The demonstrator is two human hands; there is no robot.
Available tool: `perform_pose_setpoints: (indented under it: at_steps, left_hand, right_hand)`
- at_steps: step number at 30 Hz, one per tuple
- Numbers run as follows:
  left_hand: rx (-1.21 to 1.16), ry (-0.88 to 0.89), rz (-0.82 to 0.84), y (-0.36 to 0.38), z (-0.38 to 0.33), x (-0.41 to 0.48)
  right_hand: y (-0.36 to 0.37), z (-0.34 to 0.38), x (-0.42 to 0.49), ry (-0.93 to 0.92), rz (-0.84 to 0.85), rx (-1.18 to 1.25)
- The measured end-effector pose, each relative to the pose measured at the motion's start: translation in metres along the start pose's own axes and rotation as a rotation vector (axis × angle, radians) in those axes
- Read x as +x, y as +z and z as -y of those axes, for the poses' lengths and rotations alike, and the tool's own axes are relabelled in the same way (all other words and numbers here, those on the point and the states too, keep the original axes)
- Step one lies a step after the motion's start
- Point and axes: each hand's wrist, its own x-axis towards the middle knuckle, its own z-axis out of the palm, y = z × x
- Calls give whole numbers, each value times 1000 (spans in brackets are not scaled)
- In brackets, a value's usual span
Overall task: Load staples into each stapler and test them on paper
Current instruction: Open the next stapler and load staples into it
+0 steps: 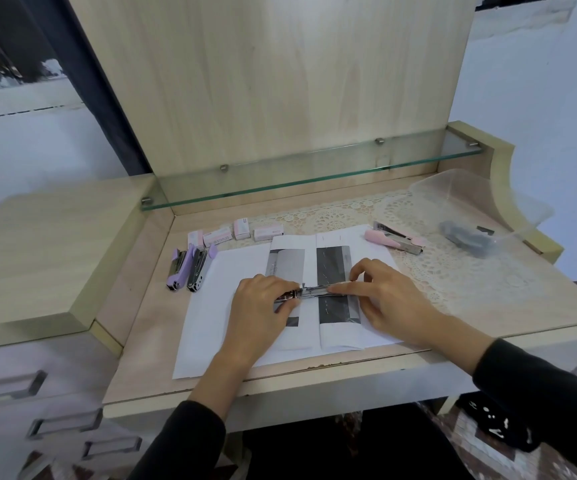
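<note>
- The open stapler [314, 291] lies across the paper [210, 323] in the middle of the surface [148, 341], its bare metal rail running from 9 to 3 o'clock.
- The left hand [262, 303] grasps the stapler's 9 o'clock end, fingers curled round it. The right hand [387, 299] pinches the rail toward 3 o'clock, with the forefinger laid along the channel.
- The step looks like seating a strip of staples in the rail. Whether a strip is already in is too small to tell.
- Pushed askew by the forefinger, a strip could tip out or break apart and scatter loose staples over the paper.
- If the left hand's grip slackens, the sprung parts could snap back onto a fingertip.
- Closing the top on a crooked strip would probably jam the stapler, and the test on the paper would fail.
- Two purple staplers [178, 270] lie at 9 o'clock and a pink stapler [378, 236] lies opened at 2 o'clock, so loaded and unloaded ones could get mixed up.
- Among the staple boxes [216, 236] at 11 o'clock, one reads "STAPLES". The other print is too small to read.
</note>
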Motion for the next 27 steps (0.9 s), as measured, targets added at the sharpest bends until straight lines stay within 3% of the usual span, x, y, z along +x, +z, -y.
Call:
perform_pose_setpoints:
  at_steps: [17, 27]
  left_hand:
    - [-60, 48, -105, 2, 2, -3]
    - [19, 244, -199, 3, 5, -3]
  right_hand:
    - [6, 5, 7, 263, -84, 199]
    - [6, 6, 11, 316, -74, 230]
